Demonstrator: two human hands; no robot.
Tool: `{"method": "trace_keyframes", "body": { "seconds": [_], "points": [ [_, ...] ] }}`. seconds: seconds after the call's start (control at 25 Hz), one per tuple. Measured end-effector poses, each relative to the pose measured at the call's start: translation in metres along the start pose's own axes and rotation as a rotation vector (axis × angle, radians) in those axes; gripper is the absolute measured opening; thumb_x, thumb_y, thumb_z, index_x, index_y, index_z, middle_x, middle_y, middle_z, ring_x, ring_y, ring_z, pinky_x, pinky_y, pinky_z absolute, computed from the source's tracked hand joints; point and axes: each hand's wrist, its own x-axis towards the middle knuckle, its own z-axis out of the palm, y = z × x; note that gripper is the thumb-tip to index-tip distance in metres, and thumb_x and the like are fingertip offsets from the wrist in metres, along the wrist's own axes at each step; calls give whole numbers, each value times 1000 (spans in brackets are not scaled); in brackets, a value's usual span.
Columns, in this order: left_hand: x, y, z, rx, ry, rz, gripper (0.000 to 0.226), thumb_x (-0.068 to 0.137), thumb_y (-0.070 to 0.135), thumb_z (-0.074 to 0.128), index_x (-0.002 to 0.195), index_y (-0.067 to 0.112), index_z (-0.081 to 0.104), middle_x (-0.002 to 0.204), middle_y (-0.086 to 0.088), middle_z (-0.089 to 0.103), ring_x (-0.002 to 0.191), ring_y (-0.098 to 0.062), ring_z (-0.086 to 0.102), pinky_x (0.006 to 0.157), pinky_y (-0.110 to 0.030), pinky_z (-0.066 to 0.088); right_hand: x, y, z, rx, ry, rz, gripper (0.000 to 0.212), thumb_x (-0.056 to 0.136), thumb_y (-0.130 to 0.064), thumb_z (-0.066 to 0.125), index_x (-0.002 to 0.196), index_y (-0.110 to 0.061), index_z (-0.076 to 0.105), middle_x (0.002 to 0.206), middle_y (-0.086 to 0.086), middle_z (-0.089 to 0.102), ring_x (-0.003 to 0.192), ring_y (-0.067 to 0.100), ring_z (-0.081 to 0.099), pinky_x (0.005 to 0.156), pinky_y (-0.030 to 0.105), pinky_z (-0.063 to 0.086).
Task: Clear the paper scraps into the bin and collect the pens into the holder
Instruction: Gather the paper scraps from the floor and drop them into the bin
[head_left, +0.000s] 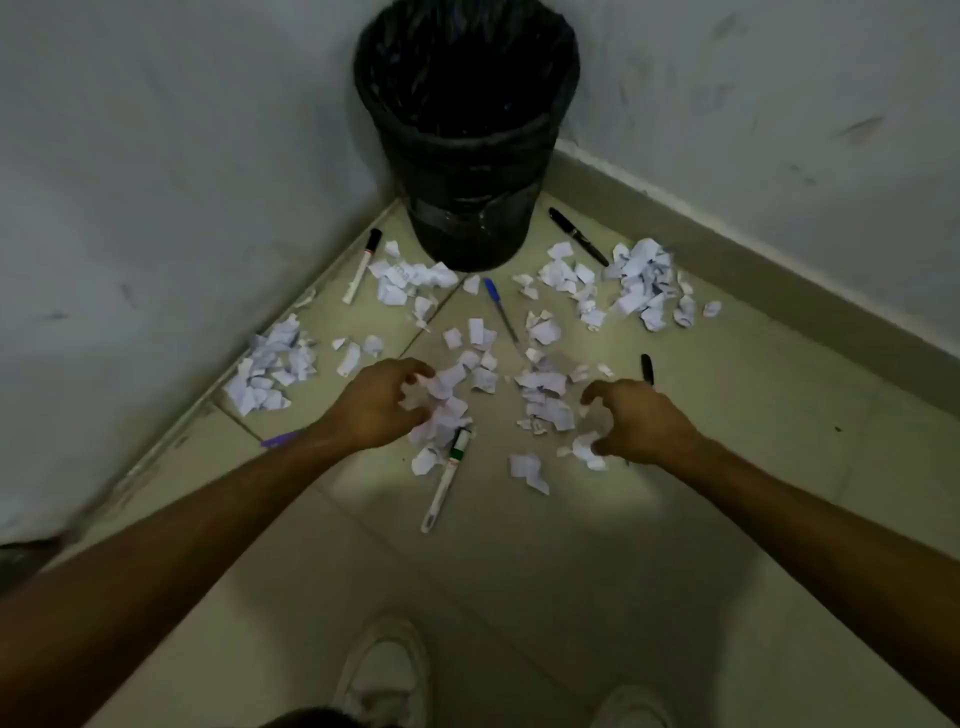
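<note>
White paper scraps (543, 384) lie scattered over the tiled floor in front of a black lined bin (467, 156) in the corner. My left hand (374, 405) curls over a heap of scraps, fingers touching them. My right hand (639, 421) claws at scraps by its thumb. Pens lie among the paper: a green-banded marker (447, 473) near my left hand, a blue pen (501, 312), a black-capped white marker (361, 265) by the left wall, a black pen (577, 236) right of the bin, a black marker (647, 369) beyond my right hand. No holder is visible.
Two walls meet behind the bin, with a skirting board (727, 249) along the right one. A purple pen (278, 440) peeks out beside my left forearm. My white shoes (382, 670) stand on the floor tiles at the bottom.
</note>
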Motion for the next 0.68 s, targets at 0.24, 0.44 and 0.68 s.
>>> {"method": "trace_keyframes", "body": {
  "seconds": [0.24,0.44,0.68],
  "points": [
    [0,-38,30,-25,100,33,45,78,22,77,120,17,63,111,-12,64,86,-20,62,73,-23,41,13,18,48,-225,-60,-42,55,73,-27,80,120,-18,53,113,8,54,99,28,59,77,34,52],
    [-5,-41,24,-22,160,17,41,80,25,75,119,19,63,110,-7,65,86,-17,63,71,-23,43,17,3,51,114,112,-43,41,71,-16,82,107,-14,63,103,9,66,90,26,66,81,35,53],
    [6,-53,32,100,46,117,71,67,27,85,131,22,53,129,-10,56,108,-23,58,84,-26,43,0,14,19,-188,-18,-47,79,66,-44,84,132,-26,46,125,5,52,103,23,58,81,38,54]
  ]
}}
